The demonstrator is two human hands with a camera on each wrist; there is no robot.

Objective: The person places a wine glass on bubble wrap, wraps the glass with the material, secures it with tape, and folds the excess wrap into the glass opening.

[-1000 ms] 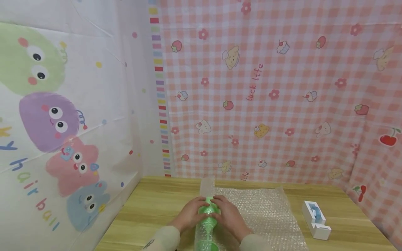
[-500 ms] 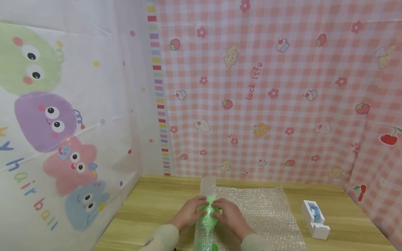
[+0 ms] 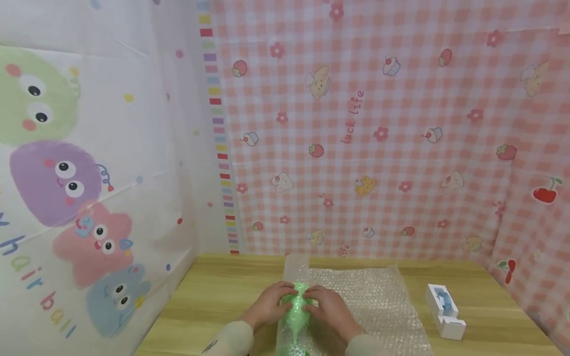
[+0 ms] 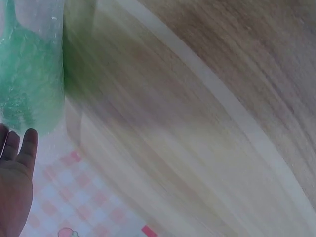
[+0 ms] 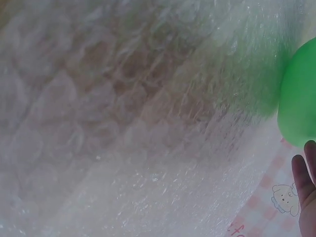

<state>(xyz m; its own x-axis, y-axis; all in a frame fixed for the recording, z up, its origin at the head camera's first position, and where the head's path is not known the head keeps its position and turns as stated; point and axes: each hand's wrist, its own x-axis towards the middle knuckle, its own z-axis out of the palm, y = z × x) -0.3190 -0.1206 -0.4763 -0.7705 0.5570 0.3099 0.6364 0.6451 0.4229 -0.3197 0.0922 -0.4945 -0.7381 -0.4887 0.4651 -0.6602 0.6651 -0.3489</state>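
A green object (image 3: 297, 316) with a rounded bulb and a narrow neck lies lengthwise on the table, partly rolled in clear bubble wrap (image 3: 374, 301). My left hand (image 3: 269, 304) holds its left side, fingers curved over the far end and thumb nearer me. From the right, my right hand (image 3: 329, 307) holds the same bulb, its fingers and thumb at the wrapped edge. The left wrist view shows bubble wrap over the green bulb (image 4: 32, 84) just beyond the fingertips. In the right wrist view the bulb (image 5: 298, 98) has a smooth, uncovered side.
The loose sheet of wrap spreads to the right across the wooden table (image 3: 213, 296). Beyond it stands a white tape dispenser (image 3: 445, 312) with a blue roll. A pink checked curtain (image 3: 356, 148) hangs behind, and a white printed sheet (image 3: 147, 198) at left.
The wrapped green object has rolled slightly to the right, both hands moving with it. A wider strip of wrap shows at its far end. The head view has shifted a little.
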